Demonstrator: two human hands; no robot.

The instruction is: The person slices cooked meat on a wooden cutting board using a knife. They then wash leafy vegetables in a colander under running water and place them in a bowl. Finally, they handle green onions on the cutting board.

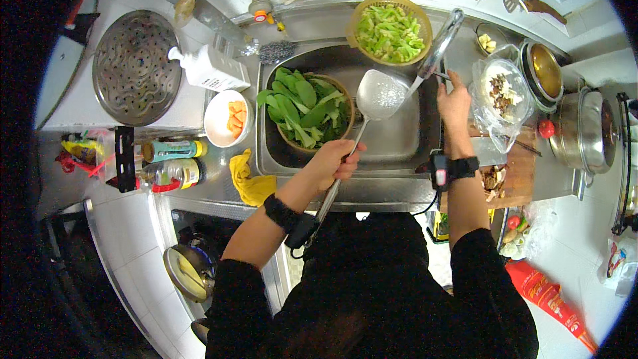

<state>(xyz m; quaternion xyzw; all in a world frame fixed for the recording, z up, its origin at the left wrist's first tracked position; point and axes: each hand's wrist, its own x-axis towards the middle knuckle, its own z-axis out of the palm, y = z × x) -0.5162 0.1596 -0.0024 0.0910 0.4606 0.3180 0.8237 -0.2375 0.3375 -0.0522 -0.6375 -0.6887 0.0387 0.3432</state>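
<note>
My left hand (pixel 339 159) grips the long metal handle of a wok spatula (pixel 381 94). Its wet, shiny blade is over the stainless steel sink (pixel 398 144), below the end of a chrome tap (pixel 438 50). At the sink's right edge, my right hand (pixel 454 104) has thumb and index finger spread, fingertips at the tap's small lever. Leafy greens (pixel 301 104) fill a round basket (pixel 351 114) in the left part of the sink. Behind the sink, a yellow colander (pixel 353 35) holds cut pale-green vegetables (pixel 389 32).
Left of the sink are a white bowl (pixel 212 122) with orange pieces, a white pump bottle (pixel 214 67) and a yellow cloth (pixel 249 179). A plastic-covered bowl (pixel 501 89), a wooden cutting board (pixel 523 179), a cleaver blade (pixel 486 152) and a steel pot (pixel 573 129) stand right.
</note>
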